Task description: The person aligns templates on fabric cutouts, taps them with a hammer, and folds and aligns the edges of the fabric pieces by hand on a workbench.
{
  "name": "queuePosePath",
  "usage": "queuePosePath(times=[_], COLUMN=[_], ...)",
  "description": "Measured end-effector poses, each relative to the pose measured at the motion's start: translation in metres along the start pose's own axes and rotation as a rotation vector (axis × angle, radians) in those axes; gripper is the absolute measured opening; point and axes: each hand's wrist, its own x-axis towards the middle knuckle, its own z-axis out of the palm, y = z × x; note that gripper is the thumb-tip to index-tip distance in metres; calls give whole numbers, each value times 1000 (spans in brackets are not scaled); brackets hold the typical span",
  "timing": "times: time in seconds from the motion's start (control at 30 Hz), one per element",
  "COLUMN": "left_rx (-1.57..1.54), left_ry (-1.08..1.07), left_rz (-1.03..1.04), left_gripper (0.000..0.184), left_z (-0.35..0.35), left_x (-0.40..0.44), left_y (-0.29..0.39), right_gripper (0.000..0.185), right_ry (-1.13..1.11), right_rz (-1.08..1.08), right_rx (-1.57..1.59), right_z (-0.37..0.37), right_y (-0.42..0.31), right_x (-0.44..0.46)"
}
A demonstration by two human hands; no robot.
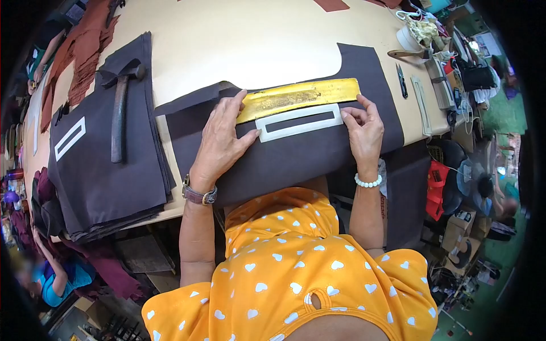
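Observation:
A thin white rectangular frame [300, 134] with a long slot lies on a dark brown leather-like sheet [250, 167]. Along its far edge rests a curved yellow bar [301, 98] with worn dark marks. My left hand [224, 133] lies spread at the left, fingertips at the bar's end and thumb touching the frame's left corner. At the other side, my right hand [364, 126] pinches the frame's right end with thumb and bent fingers. Its index finger reaches up to the bar's right end.
On the left, a hammer [119, 113] lies on a stack of dark sheets [102, 187], beside another white frame [70, 138]. To the right are snips [401, 80], a wooden-handled brush [408, 55] and a white tub [407, 38]. Another person's arm [50, 258] shows at lower left.

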Motion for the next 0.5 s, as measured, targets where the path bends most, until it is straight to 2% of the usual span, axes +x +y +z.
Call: queuePosePath(times=[0.17,0.27,0.37,0.4,0.5], left_rx=[12,-7,133,172,345], left_ry=[3,53,32,25,45], left_rz=[12,41,216,251,333], left_gripper=[65,52,35,25,24], left_z=[-2,0,6,9,17], left_x=[-1,-2,-7,-11,-24], left_y=[0,8,8,10,11], right_gripper=[40,39,40,39,36], right_ry=[22,31,70,49,45], right_rz=[-16,-165,-382,-393,-494], right_rx=[49,-135,-303,-357,-511], right_z=[5,8,8,5,3], right_y=[1,5,16,16,13], right_x=[-4,-11,-12,-14,-17])
